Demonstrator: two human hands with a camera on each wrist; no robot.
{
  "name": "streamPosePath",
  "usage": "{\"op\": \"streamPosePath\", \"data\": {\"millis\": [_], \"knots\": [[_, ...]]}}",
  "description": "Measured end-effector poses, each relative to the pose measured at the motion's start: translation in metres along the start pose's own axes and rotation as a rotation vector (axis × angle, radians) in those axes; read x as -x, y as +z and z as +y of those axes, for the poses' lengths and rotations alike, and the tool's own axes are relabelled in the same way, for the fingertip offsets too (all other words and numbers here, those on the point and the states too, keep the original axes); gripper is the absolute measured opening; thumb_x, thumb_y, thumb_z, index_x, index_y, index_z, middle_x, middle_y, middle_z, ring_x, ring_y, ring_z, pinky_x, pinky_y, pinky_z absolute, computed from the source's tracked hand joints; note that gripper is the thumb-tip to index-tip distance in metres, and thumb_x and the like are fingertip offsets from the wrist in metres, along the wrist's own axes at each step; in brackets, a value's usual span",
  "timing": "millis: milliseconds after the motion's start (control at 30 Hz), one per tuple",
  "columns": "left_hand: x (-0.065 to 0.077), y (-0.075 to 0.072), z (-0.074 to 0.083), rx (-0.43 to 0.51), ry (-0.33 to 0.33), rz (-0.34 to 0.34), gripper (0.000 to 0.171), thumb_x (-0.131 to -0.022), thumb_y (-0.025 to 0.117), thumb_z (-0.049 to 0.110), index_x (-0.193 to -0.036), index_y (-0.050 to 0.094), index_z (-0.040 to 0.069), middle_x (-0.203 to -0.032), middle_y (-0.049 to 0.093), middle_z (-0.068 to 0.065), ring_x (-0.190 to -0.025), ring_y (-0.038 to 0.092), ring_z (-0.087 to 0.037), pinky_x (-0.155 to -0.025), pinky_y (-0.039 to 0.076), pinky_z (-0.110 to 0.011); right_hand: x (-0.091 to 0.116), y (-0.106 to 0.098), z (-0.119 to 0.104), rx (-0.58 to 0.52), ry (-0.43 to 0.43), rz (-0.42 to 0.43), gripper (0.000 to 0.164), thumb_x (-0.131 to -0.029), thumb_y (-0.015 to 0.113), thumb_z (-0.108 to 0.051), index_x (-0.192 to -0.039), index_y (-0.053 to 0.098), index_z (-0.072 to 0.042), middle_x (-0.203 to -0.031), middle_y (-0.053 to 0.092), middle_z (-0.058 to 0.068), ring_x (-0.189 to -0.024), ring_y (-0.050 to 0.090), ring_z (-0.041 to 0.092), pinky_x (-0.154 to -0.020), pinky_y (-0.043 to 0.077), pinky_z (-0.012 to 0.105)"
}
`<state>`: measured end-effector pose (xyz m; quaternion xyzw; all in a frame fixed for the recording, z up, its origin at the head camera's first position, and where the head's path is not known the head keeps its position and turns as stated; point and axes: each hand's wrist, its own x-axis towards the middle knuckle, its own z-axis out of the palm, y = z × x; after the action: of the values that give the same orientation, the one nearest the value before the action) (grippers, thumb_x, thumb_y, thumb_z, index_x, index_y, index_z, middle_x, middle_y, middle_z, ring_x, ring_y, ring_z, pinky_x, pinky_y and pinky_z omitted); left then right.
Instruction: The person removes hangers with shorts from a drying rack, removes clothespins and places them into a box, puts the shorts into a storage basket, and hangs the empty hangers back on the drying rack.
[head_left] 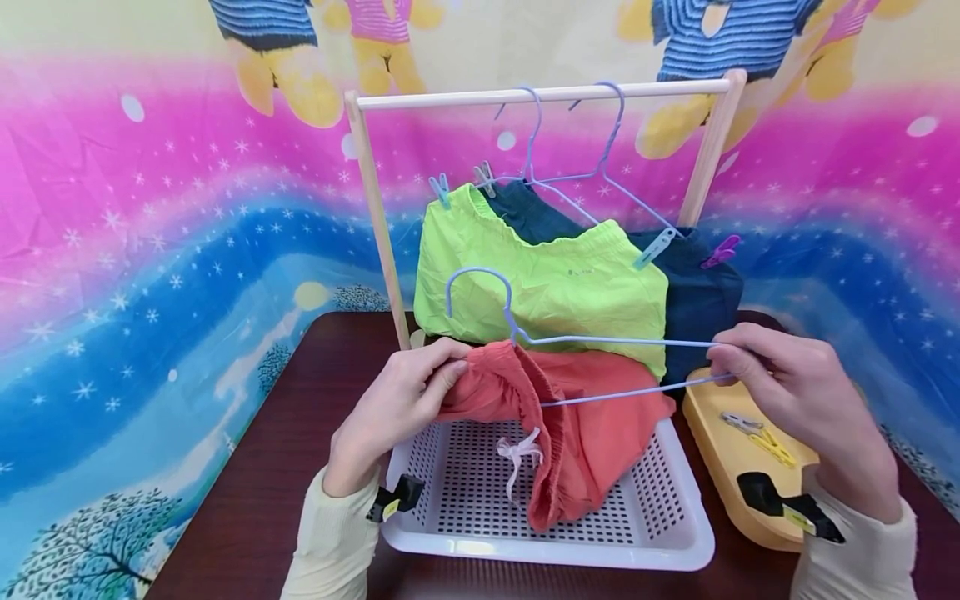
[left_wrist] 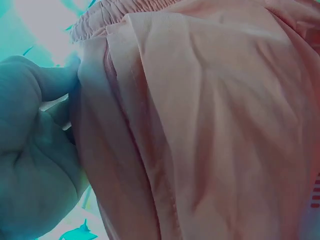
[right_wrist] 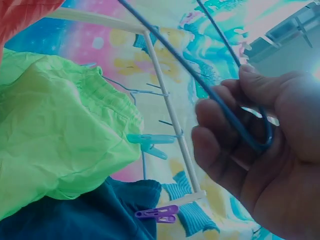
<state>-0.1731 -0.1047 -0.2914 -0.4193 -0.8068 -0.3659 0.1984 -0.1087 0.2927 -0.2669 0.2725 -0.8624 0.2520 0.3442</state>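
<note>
Two holds: the left hand [head_left: 401,396] pinches the red shorts [head_left: 600,442], the right hand [head_left: 806,396] grips the hanger [head_left: 615,339]. Beside the left hand, better to open the waistband [head_left: 527,390] wide.

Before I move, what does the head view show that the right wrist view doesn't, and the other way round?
Head view only: left hand, white basket, yellow tray.

Right wrist view only: the hanger's bent end, in the grip of the right hand.

Both: the right hand, the hanger's straight wires, coral garment, green shorts, purple clip and rack.
</note>
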Motion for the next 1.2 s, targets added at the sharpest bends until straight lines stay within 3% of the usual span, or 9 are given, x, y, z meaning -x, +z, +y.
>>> {"op": "streamPosePath", "data": {"millis": [133,300,533,767,1033,1133,1200], "knots": [[0.0,-0.001,0.0,0.012,0.005,-0.032,0.012,-0.096,0.062,0.01,-0.105,0.067,0.015,-0.07,0.047,0.006,-0.065,0.044,-0.005,-0.06,0.041,-0.021,0.002,-0.004,0.001,-0.023,-0.032,0.059,0.011,-0.091,0.064,0.003,-0.088,0.069,-0.006,-0.075,0.057,-0.01,-0.065,0.043,-0.006,-0.063,0.039,0.008],[0.001,-0.001,0.0,0.02,-0.017,-0.065,0.01,-0.096,0.063,0.012,-0.104,0.067,0.017,-0.07,0.047,0.008,-0.065,0.045,-0.004,-0.06,0.042,-0.021,0.006,-0.011,-0.001,-0.002,0.039,0.116,0.013,-0.089,0.062,0.01,-0.088,0.069,-0.001,-0.076,0.057,-0.012,-0.067,0.045,-0.006,-0.063,0.039,0.007],[0.002,-0.003,-0.001,0.03,-0.038,-0.084,0.008,-0.095,0.064,0.014,-0.102,0.066,0.019,-0.071,0.049,0.009,-0.066,0.046,-0.004,-0.061,0.043,-0.022,0.008,-0.017,-0.002,-0.032,0.054,0.22,0.009,-0.092,0.061,0.004,-0.088,0.067,0.008,-0.078,0.057,-0.016,-0.067,0.046,-0.005,-0.063,0.039,0.005],[0.002,-0.006,-0.001,0.021,-0.063,-0.089,0.009,-0.095,0.065,0.015,-0.102,0.067,0.02,-0.072,0.051,0.01,-0.067,0.047,-0.004,-0.063,0.045,-0.025,0.011,-0.027,-0.001,-0.08,0.12,0.335,0.013,-0.092,0.061,0.004,-0.088,0.064,0.017,-0.079,0.059,-0.02,-0.068,0.05,-0.006,-0.066,0.041,0.004],[0.003,-0.008,-0.002,0.024,-0.082,-0.097,0.009,-0.095,0.065,0.015,-0.102,0.067,0.02,-0.073,0.052,0.01,-0.069,0.05,-0.006,-0.064,0.046,-0.026,0.013,-0.033,0.001,-0.107,0.132,0.355,0.019,-0.096,0.056,0.001,-0.091,0.062,0.018,-0.08,0.058,-0.021,-0.064,0.036,0.0,-0.054,0.028,0.011],[0.003,-0.008,-0.002,0.029,-0.095,-0.109,0.009,-0.095,0.065,0.015,-0.101,0.067,0.021,-0.075,0.054,0.01,-0.07,0.051,-0.006,-0.064,0.047,-0.026,0.015,-0.034,-0.001,-0.105,0.19,0.346,0.016,-0.096,0.055,0.003,-0.095,0.063,0.017,-0.079,0.057,-0.02,-0.065,0.036,0.001,-0.054,0.029,0.013],[0.003,-0.008,-0.003,0.034,-0.101,-0.118,0.008,-0.095,0.065,0.015,-0.101,0.067,0.021,-0.077,0.056,0.01,-0.071,0.052,-0.006,-0.065,0.046,-0.024,0.016,-0.035,0.001,-0.129,0.184,0.353,0.015,-0.095,0.054,0.004,-0.095,0.063,0.017,-0.078,0.058,-0.018,-0.065,0.038,0.002,-0.055,0.032,0.011]]}}
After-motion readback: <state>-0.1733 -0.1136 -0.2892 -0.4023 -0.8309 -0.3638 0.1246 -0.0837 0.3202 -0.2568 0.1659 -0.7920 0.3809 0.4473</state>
